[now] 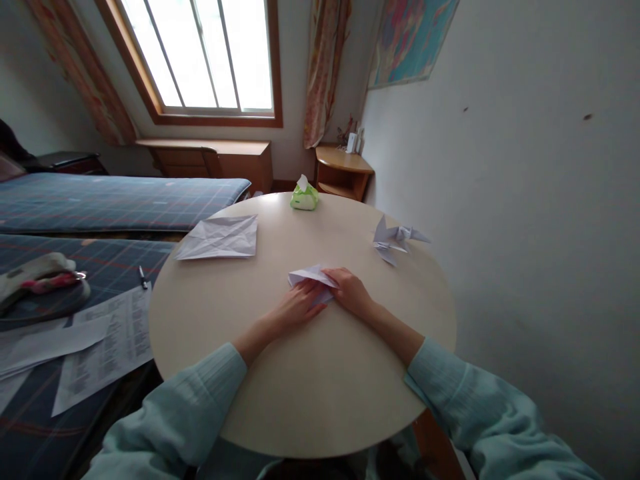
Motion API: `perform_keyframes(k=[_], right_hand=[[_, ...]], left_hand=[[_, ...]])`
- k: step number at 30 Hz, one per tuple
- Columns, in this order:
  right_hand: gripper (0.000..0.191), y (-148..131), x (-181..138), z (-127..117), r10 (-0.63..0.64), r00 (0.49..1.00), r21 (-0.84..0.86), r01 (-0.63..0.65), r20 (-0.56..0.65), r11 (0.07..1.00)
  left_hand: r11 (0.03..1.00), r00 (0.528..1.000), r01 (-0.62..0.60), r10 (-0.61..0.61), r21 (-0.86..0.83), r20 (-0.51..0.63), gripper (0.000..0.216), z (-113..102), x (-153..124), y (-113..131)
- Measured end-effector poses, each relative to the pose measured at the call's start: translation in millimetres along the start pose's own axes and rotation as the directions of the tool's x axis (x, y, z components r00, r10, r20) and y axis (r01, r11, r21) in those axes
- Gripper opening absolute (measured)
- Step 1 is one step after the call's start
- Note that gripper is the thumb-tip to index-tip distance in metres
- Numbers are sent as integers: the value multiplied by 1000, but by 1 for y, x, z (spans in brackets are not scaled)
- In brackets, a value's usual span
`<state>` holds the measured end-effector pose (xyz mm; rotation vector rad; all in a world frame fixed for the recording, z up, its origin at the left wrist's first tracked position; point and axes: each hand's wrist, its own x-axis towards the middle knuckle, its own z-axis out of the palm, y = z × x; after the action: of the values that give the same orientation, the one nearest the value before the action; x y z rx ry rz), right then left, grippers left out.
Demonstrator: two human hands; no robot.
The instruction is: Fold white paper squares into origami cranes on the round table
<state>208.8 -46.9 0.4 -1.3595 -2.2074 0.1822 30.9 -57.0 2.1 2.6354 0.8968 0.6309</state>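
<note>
A partly folded sheet of white paper (314,272) lies near the middle of the round table, a flap raised along its far side. My left hand (303,301) rests flat on the paper, fingers stretched out and partly hidden under that flap, the thumb apart. At the paper's right edge, my right hand (347,288) has its fingers closed on the flap. A creased white paper sheet (225,237) lies at the far left of the table. On the right side stands a folded white paper figure (393,239) with pointed wing-like parts.
The cream round table (320,393) fills the middle. A green tissue pack (304,197) stands at its far edge. On the left, a bed (115,200) and a nearer plaid surface hold printed sheets (113,340) and a pen (143,277). A white wall (540,253) borders the right.
</note>
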Motion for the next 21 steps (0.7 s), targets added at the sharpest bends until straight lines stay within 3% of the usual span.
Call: perform_keyframes(k=[5,10,17,21], right_hand=[[36,-13,-3,2,-11,998,-177,1,-55,984],[19,-20,-3,2,-2,994,-289,-29,-107,957],[18,-19,-4,4,-26,987,-231,-12,-159,973],[11,-13,-2,3,59,964,-90,-85,-260,992]], left_hand=[[998,998,58,-58,0,-6,45,7,1,-2],[992,991,127,-127,1,-30,36,7,5,1],[988,991,128,-124,92,-47,42,8,14,1],[987,994,107,-104,119,-33,46,9,17,2]])
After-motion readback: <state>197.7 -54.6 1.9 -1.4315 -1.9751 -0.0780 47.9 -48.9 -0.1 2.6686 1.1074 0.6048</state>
